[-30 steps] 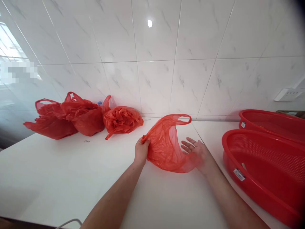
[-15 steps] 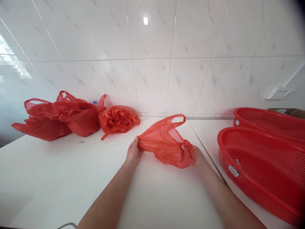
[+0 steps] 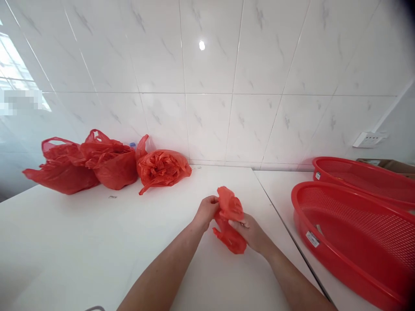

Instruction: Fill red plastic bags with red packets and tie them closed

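Observation:
A thin red plastic bag (image 3: 231, 206) is bunched up between my two hands above the white table (image 3: 129, 246). My left hand (image 3: 207, 211) pinches it at its left edge. From the right, my right hand (image 3: 251, 231) grips the bag's middle, with the thumb lying across the front. One crumpled part of the bag sticks up above the fingers and another hangs below them. The fingertips behind the plastic are hidden.
Several filled red bags stand at the back left, among them a bundled red bag (image 3: 164, 169) by the tiled wall (image 3: 207, 125). At right are a red basket (image 3: 343, 263), a second red basket (image 3: 356, 166) and a wall socket (image 3: 369, 139). A seam runs between two tabletops.
The bag was spread wide with a handle loop standing up; now it is gathered into a small bunch. My hands have come closer together and lower. The view has tilted slightly upward.

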A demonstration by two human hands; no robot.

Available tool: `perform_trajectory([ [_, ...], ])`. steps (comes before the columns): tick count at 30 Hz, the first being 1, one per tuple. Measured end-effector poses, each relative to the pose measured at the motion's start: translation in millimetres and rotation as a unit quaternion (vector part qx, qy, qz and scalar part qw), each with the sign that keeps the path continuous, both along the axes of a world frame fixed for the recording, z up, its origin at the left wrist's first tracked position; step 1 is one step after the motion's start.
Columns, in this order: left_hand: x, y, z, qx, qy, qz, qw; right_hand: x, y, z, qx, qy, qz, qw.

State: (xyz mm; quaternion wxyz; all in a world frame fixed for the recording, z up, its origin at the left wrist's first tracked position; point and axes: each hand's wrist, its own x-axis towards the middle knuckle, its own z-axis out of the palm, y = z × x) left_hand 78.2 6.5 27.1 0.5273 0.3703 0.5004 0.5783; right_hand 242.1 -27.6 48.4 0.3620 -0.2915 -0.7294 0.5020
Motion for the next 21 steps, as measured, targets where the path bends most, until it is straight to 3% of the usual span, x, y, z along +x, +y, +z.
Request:
perform_trajectory([
  [3,-18.2,13.4,-12.0,0.000,-0.067,0.074,0.995,9.9,18.9,-12.2,-0.077,0.095,-0.134,0.983],
  [5,-39.0,17.6,-15.3,0.014,-0.091,0.125,0.988,21.8,36.3,-20.5,-0.133,0.184,-0.243,0.943],
  [8,-65.4,13.6,-16.3,0.001,-0.093,0.184,0.979,40.1,56.6,-27.4,-0.228,0.292,-0.268,0.889],
  [10,-71.3,5.3,-13.9,0.034,0.012,0.228,0.973,47.4,62.7,-27.5,-0.262,0.337,-0.252,0.868],
  [12,-65.8,-4.4,-8.4,0.133,0.220,0.247,0.934,48.6,63.0,-25.4,-0.270,0.340,-0.248,0.866],
  [13,-59.6,-8.6,-4.9,0.193,0.333,0.228,0.894,47.1,61.4,-24.1,-0.269,0.325,-0.243,0.874],
  [15,-43.8,-14.6,1.4,0.281,0.483,0.133,0.819,41.6,56.5,-22.3,-0.259,0.285,-0.223,0.896],
  [17,-29.1,-16.9,4.2,0.318,0.531,0.025,0.785,35.9,51.7,-21.8,-0.250,0.263,-0.207,0.909],
  [19,-20.2,-16.9,2.6,0.315,0.502,-0.036,0.804,33.1,48.7,-21.3,-0.247,0.256,-0.210,0.911],
  [21,-18.7,-16.2,-1.1,0.281,0.415,-0.017,0.865,34.1,47.1,-18.5,-0.227,0.228,-0.231,0.918],
])
